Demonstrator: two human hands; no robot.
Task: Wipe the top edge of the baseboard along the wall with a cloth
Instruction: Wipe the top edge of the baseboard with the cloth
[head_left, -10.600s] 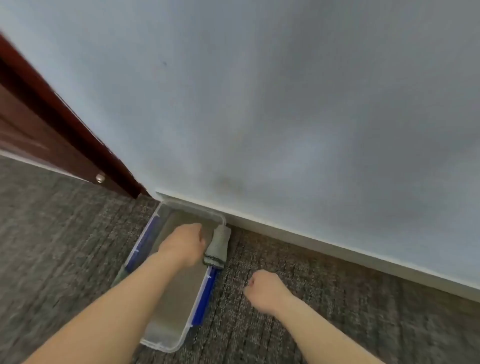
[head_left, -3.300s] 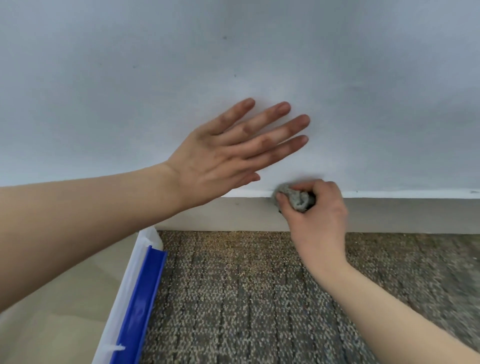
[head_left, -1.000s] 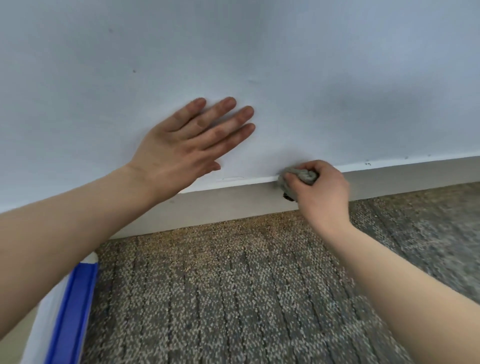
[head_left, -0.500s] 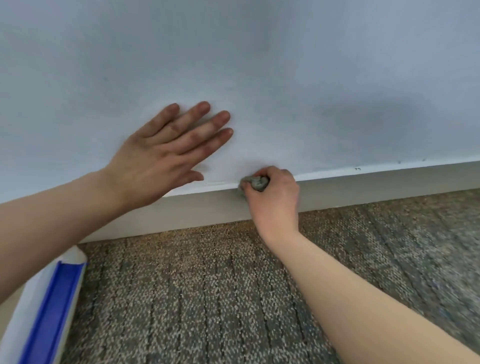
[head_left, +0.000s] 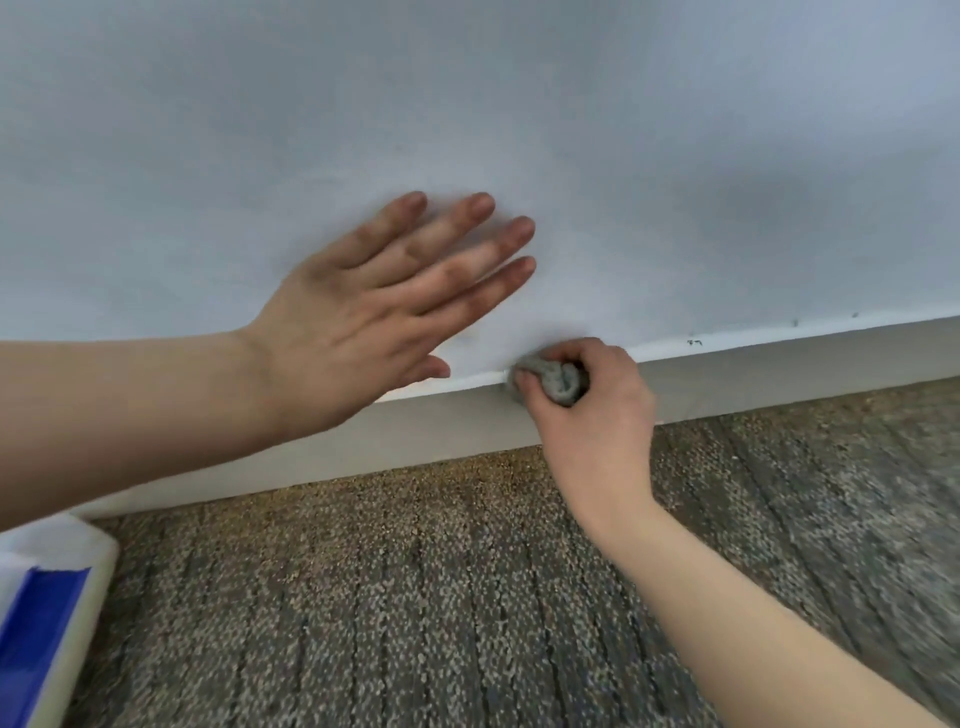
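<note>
Pinching the balled cloth (head_left: 560, 382), the right hand (head_left: 597, 421) presses it to the baseboard (head_left: 779, 366) top edge, frame centre; so small a wad could skip the specks (head_left: 693, 342) rightward. Beyond, the left hand (head_left: 363, 317) lies spread on the wall (head_left: 675, 156).

Soft, even light is spread over the scene, and no glare is seen. A broad, faint shadow is cast on the wall (head_left: 779, 197) above and to the right of the right hand (head_left: 592, 415). The left hand (head_left: 363, 332) is slightly blurred at its fingertips (head_left: 519, 228). The carpet (head_left: 415, 597) between the hands is rendered sharply, but it is smeared below and right of the right hand. The cloth (head_left: 558, 382) gripped there is shown slightly soft. The baseboard (head_left: 779, 374) line is bowed by the wide lens.
</note>
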